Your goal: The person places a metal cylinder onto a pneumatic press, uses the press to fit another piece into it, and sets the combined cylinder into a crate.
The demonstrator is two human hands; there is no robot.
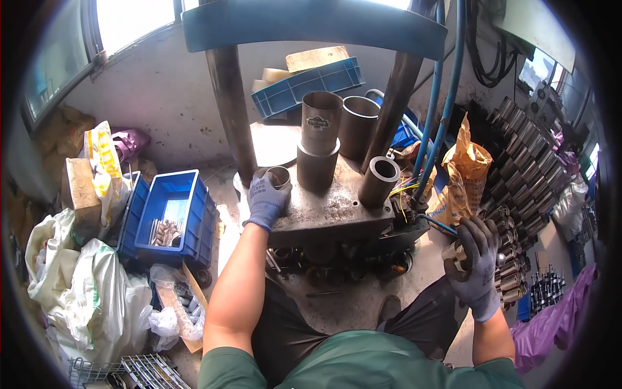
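Observation:
My gloved left hand is closed around a short metal tube standing at the left of the press table. To its right, a tall dark sleeve rests on top of a thicker metal cylinder. A wide open cylinder stands behind them, and a thick-walled one is near the table's right corner. My gloved right hand is off the table to the right, fingers and thumb curled about a light metal cylinder, mostly hidden by the glove.
Press columns and a blue crossbeam frame the table. Blue bins with small metal parts and white sacks lie left. Stacked metal cylinders, a brown paper bag and blue hoses are right.

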